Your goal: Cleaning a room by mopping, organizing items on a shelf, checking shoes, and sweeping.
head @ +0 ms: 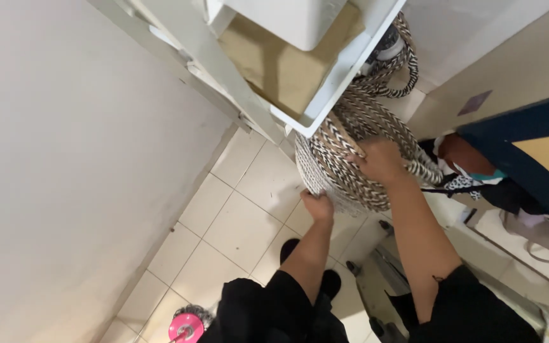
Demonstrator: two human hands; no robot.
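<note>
A round woven rope basket (344, 162), patterned black and white, sits partly under a white shelf (325, 95). My left hand (318, 205) grips the basket's lower rim from below. My right hand (381, 159) presses on the basket's rope coils at its upper right side, fingers curled over the weave. A looped rope handle (396, 70) of the basket sticks up behind the shelf edge. Both my forearms reach up from black sleeves at the bottom of the view.
A brown cardboard box (287, 63) rests on the white shelf. A plain wall (65, 159) fills the left. White floor tiles (243, 222) lie below, with a pink round object (185, 327) at the bottom. Dark clothing and fabric (478, 171) pile at the right.
</note>
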